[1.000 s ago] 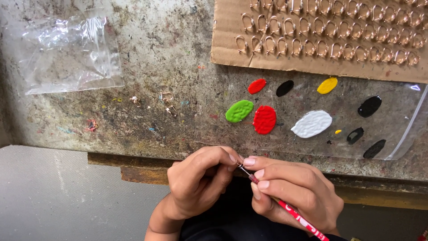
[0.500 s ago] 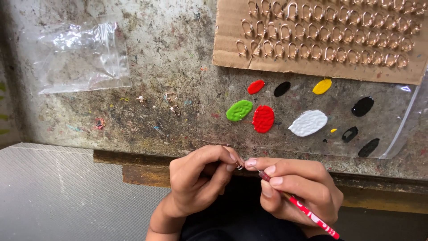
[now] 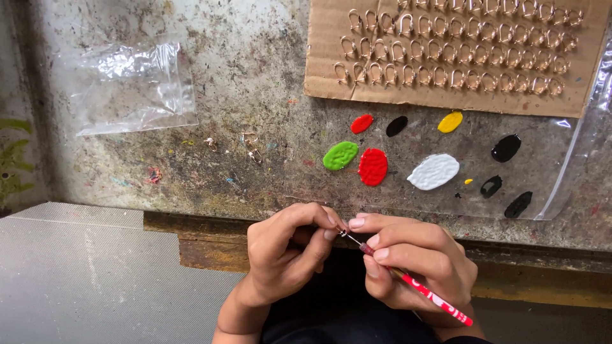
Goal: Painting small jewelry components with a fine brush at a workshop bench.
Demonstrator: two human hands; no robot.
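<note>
I see my left hand (image 3: 284, 258) pinching a tiny metal piece (image 3: 342, 233) at the table's (image 3: 255, 76) near edge, while my right hand's (image 3: 417, 264) fingers grip a red paintbrush (image 3: 424, 293). Painting seems underway; reloading means reaching toward twelve o'clock, to the paint blobs (image 3: 373, 167).

Piece pinched in left hand (image 3: 287, 255) fingertips: too small to tell, mostly hidden behind thumb and forefinger. Brush (image 3: 414, 288) tip, just beside those fingertips: too fine to make out; middle of shaft hidden inside right hand (image 3: 417, 267) fingers. Both wrists cut off by bottom edge. Far above fingers, cardboard (image 3: 319, 64) with hooks (image 3: 446, 51) cut off by top edge. Plastic sheet (image 3: 574, 165) under paint blobs ran off right edge. Loose bits (image 3: 250, 145) above left fingers: too small to identify. Plant (image 3: 13, 159) cut off at left edge.
</note>
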